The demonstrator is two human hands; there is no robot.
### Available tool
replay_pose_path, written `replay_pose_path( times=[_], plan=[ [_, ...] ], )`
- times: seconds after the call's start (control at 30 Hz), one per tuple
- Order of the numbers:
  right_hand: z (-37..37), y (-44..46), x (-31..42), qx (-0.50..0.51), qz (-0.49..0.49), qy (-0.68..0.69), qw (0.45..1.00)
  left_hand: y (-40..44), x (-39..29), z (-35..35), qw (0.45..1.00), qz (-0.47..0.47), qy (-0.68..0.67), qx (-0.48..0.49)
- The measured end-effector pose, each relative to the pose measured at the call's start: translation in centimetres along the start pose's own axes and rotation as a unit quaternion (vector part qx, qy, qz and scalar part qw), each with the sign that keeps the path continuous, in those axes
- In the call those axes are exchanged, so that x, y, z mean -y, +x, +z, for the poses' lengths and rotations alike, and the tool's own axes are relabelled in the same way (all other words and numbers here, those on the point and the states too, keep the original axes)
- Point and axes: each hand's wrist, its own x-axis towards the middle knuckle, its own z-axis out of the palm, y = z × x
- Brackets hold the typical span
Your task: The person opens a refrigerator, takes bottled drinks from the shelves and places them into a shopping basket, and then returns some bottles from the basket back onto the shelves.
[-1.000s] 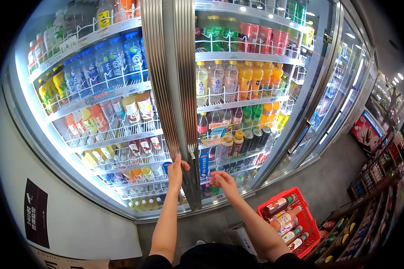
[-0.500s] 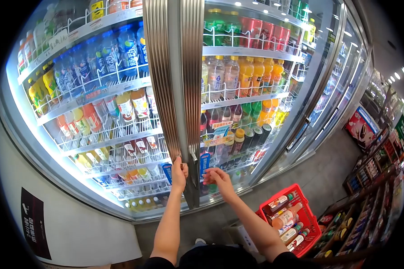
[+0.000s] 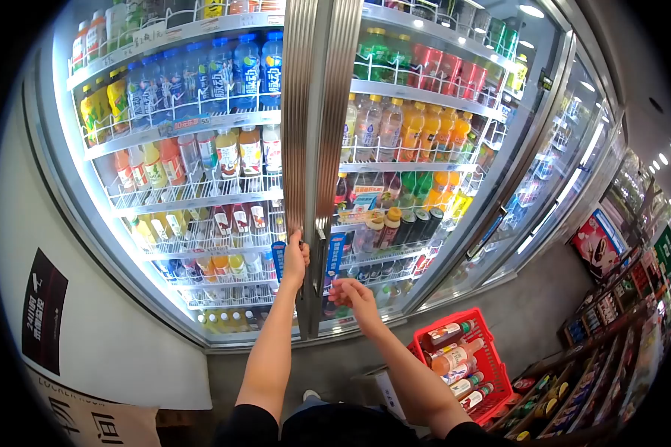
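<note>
1. Left cooler door (image 3: 298,134): stands directly in front of the person, its ribbed metal edge beside that of the right cooler door (image 3: 335,134); whether it is slightly ajar cannot be told.
2. Left hand (image 3: 296,262): clamped on the lower part of that left edge, the grip beneath hidden. The step in hand is judged to be handling this door; moving it calls for a firm hold and room to swing.
3. Right hand (image 3: 356,296): apart from the left, fingers loosely bent, nothing visibly held.
4. Red basket (image 3: 492,354): beyond the right forearm, containing bottles (image 3: 452,360).
</note>
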Motion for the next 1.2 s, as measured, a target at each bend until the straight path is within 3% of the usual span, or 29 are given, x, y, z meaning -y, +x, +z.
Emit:
replay_pose_path(
  times=[0.23,0.37,0.57,0.9,1.03,1.1,1.17,1.2],
  plan=[
    [-2.7,-5.0,1.2,0.009,-0.009,-0.022,1.0,-0.7,0.5,0.5,0.997,0.034,0.032,-0.064],
    [-4.1,-5.7,1.9,0.003,-0.016,-0.018,1.0,-3.3,0.4,0.8,0.997,0.009,0.021,-0.073],
    [-2.6,-6.2,2.3,0.041,-0.026,-0.002,0.999,-10.5,0.9,0.1,0.999,-0.003,0.016,-0.039],
    [1.4,-10.1,0.5,0.103,-0.037,0.01,0.994,-25.8,0.2,-1.3,0.991,-0.005,-0.002,-0.137],
    [3.2,-12.4,-0.3,0.132,-0.018,0.024,0.991,-33.3,-0.7,-2.4,0.971,0.052,0.008,-0.235],
    [3.8,-13.5,-0.7,0.15,-0.007,0.023,0.988,-36.6,-1.3,-3.5,0.857,0.187,0.276,-0.392],
    [4.4,-14.4,-0.6,0.16,0.002,0.018,0.987,-38.9,-2.5,-3.7,0.803,0.317,0.236,-0.447],
    [4.6,-14.8,-0.7,0.165,0.005,0.018,0.986,-40.9,-3.3,-3.0,0.794,0.321,0.223,-0.467]
  ],
)
